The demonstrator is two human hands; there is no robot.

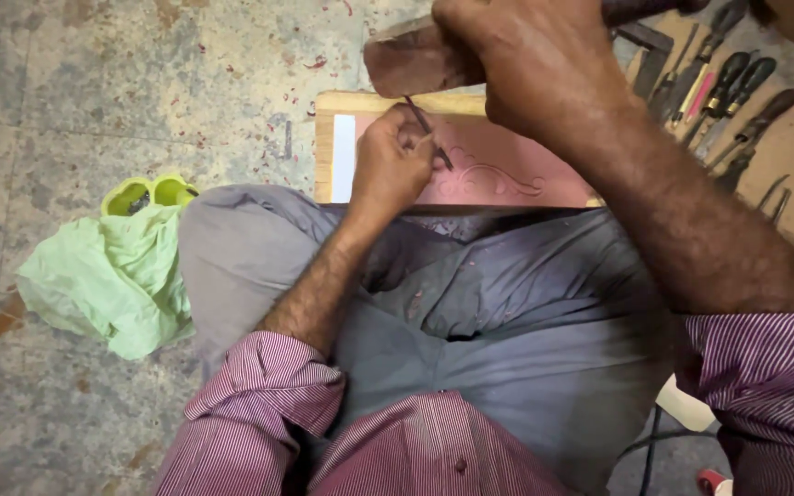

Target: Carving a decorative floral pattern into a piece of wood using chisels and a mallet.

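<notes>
My left hand (391, 167) grips a thin metal chisel (430, 134), its tip resting on a pinkish wood panel (498, 165) carved with a curling scroll pattern. My right hand (526, 57) is raised above the panel, closed around a brown wooden mallet (411, 62) whose head hovers just above the chisel's upper end. The panel lies on a pale wooden board (325, 147) on the floor in front of my crossed legs in grey trousers.
Several dark-handled carving tools (728, 92) lie spread on a brown sheet at the right. A light green cloth (107, 276) and yellow-green sandals (149, 193) sit on the stone floor at the left. Wood shavings dot the floor.
</notes>
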